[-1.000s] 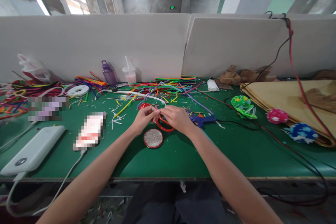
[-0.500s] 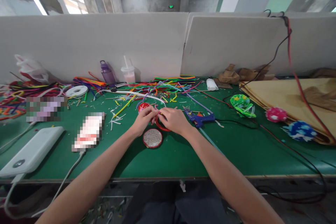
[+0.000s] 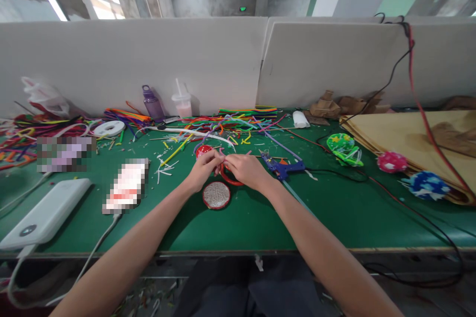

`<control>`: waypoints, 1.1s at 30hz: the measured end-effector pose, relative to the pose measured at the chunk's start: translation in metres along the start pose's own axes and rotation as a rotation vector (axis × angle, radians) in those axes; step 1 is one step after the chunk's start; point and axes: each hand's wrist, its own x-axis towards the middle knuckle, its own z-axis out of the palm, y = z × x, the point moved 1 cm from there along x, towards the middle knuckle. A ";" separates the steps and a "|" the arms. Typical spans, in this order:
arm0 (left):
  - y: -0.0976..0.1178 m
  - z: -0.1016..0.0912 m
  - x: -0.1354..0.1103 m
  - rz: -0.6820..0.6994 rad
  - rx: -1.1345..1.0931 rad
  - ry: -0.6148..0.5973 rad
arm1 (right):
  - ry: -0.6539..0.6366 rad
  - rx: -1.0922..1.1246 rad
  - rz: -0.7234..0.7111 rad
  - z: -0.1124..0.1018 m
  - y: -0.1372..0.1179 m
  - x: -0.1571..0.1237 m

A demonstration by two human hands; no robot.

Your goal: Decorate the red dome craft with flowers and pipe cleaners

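Observation:
Both of my hands meet above the middle of the green table (image 3: 260, 223). My left hand (image 3: 204, 168) is closed in a pinch, its fingertips against those of my right hand (image 3: 243, 168), which is also closed. A short piece of pink pipe cleaner (image 3: 221, 150) pokes out between them; most of it is hidden by the fingers. Under my right hand lies a red ring (image 3: 235, 183), partly covered. A red cap with white spots (image 3: 203, 150) sits just behind my left hand. Nearer to me rests a round disc with a speckled grey face and red rim (image 3: 216, 195).
A blue glue gun (image 3: 284, 168) lies right of my hands, its cable running right. Pipe cleaners (image 3: 245, 121) and scraps spread along the back, near a purple bottle (image 3: 151, 104) and a cup (image 3: 182, 105). Phones and a white power bank (image 3: 46, 213) are left; spotted pieces (image 3: 427, 184) right.
My right hand has shifted very slightly, its fingers still bent at the pink pipe cleaner. My left hand and the objects on the table stay where they were.

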 end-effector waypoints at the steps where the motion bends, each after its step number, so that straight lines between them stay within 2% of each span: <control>1: 0.000 0.000 0.000 0.002 0.003 -0.004 | -0.003 0.004 -0.003 0.000 0.000 0.000; 8: -0.002 -0.001 0.000 -0.006 -0.012 -0.025 | -0.012 0.036 -0.015 -0.002 0.003 0.000; 12: 0.000 -0.001 -0.001 -0.003 -0.015 -0.015 | 0.029 0.057 0.010 -0.004 0.004 -0.001; 19: 0.006 0.000 -0.001 0.002 -0.005 -0.015 | 0.200 0.251 0.078 -0.004 0.001 -0.002; 28: 0.007 0.001 -0.002 0.005 0.028 0.000 | 0.248 0.508 0.080 0.000 0.001 0.000; 33: 0.009 0.000 -0.003 0.017 0.045 0.002 | 0.243 0.532 0.092 -0.002 0.002 0.000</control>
